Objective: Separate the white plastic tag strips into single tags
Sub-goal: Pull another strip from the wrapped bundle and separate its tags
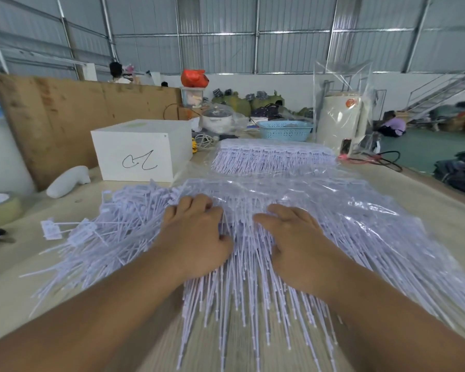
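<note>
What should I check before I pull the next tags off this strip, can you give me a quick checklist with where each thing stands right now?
1. Both hands on the work: ok. The left hand and right hand rest on the joined tag strips.
2. Grip on a single tag: cannot tell. The fingertips are buried in the strips.
3. Room for separated tags: ok. The loose tag pile lies to the left, on the table.
4. Plastic wrap clear of the strip: not ok. It still covers the stack's right and far part.
5. More stock nearby: ok. Another bundle lies farther back.
</note>
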`<move>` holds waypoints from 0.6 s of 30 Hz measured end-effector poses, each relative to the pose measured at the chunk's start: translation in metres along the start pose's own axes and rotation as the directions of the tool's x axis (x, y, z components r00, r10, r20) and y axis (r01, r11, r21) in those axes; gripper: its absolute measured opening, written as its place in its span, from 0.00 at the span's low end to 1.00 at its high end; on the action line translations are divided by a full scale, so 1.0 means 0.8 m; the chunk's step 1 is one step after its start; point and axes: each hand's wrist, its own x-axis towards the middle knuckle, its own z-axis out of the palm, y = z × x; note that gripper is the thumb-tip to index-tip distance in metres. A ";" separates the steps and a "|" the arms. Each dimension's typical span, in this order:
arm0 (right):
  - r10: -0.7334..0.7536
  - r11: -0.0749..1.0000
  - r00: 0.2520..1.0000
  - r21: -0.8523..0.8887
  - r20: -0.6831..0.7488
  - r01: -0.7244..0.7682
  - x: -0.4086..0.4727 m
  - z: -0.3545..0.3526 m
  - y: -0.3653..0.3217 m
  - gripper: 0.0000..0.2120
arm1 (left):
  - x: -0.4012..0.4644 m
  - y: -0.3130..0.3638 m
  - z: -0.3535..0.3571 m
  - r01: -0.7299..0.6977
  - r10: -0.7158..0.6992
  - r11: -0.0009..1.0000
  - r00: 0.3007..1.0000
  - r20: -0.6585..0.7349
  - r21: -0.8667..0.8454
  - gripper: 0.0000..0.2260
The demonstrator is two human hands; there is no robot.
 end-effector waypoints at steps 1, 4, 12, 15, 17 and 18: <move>0.007 1.000 1.000 0.010 -0.016 -0.007 0.000 0.000 0.001 0.30 | 0.005 0.003 -0.002 0.010 -0.010 1.000 1.000 -0.001 0.007 0.17; 0.021 0.999 0.999 0.026 -0.024 -0.021 0.001 0.000 0.005 0.31 | 0.010 0.008 -0.006 0.033 -0.036 0.998 0.998 -0.061 -0.051 0.14; 0.044 0.998 0.999 0.039 0.014 -0.045 0.008 0.001 0.019 0.33 | -0.026 0.031 -0.022 -0.153 0.061 0.904 0.970 -0.234 -0.400 0.14; 0.037 0.996 0.995 0.081 -0.089 -0.030 0.006 0.000 0.020 0.25 | -0.027 0.028 -0.027 -0.187 0.092 0.831 0.975 -0.203 -0.524 0.15; 0.044 0.996 0.990 0.079 -0.137 -0.033 0.004 -0.002 0.020 0.21 | -0.029 0.019 -0.030 -0.212 0.126 0.777 0.975 -0.183 -0.593 0.13; 0.043 0.996 0.988 0.080 -0.151 -0.031 0.003 -0.002 0.020 0.19 | -0.029 0.015 -0.030 -0.230 0.142 0.770 0.971 -0.191 -0.595 0.10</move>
